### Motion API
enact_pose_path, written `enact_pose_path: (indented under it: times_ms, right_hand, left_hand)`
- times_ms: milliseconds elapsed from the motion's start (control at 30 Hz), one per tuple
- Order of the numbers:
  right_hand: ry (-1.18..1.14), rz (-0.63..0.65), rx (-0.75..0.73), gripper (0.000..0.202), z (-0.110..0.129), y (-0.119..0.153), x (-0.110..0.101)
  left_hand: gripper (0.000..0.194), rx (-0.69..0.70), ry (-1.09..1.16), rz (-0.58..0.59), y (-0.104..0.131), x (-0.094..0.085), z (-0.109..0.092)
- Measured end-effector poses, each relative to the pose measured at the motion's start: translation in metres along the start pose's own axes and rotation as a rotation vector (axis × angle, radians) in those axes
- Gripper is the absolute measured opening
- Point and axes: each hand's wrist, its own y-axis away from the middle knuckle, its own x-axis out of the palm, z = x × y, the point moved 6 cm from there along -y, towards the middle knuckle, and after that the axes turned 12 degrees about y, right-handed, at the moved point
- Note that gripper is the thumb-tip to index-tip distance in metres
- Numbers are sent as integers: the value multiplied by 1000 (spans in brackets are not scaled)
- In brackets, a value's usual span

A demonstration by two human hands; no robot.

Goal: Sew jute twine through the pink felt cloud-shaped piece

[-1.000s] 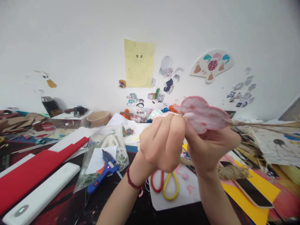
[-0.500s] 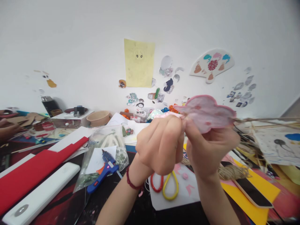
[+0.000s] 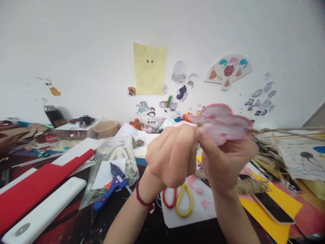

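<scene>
A pale pink, wavy-edged paper cutout (image 3: 223,122) with a darker pink rim and reddish spots is raised at chest height. My right hand (image 3: 225,159) pinches its lower left edge between thumb and fingers. Brown twine (image 3: 286,129) stretches from behind the cutout toward the right. Against the right thumb, my left hand (image 3: 174,154) is closed with its back toward me; its fingertips are hidden, so what it grips at the brownish spot there cannot be made out. More pink paper (image 3: 185,123) peeks out behind the left knuckles.
Scissors (image 3: 185,206) with red and yellow handles lie on white paper below my hands. A blue glue gun (image 3: 111,193) rests at left, beside a white power strip-like bar (image 3: 45,210). A twine bundle (image 3: 251,185) and phone (image 3: 273,207) sit right. Another person's hand (image 3: 7,144) shows far left.
Both hands hold nearly the same pose, with the pink cutout still pinched. The whole view has shifted very slightly, and the other person's hand at far left has moved a little lower.
</scene>
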Motion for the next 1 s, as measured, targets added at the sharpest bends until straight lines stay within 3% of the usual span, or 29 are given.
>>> enact_pose_path:
  times_ms: [267, 567, 700, 1000]
  right_hand:
    - [38, -8, -50, 25, -1, 2, -4]
    - [15, 16, 49, 21, -6, -2, -4]
    - [16, 23, 80, 25, -7, -2, -5]
    - [-32, 20, 37, 21, -5, -1, -4]
  left_hand:
    - [12, -51, -18, 135, -4, 4, 4]
    - [11, -64, 101, 17, -1, 0, 5]
    - [7, -2, 125, 12, -1, 0, 2]
    - [6, -28, 48, 28, 1, 1, 2]
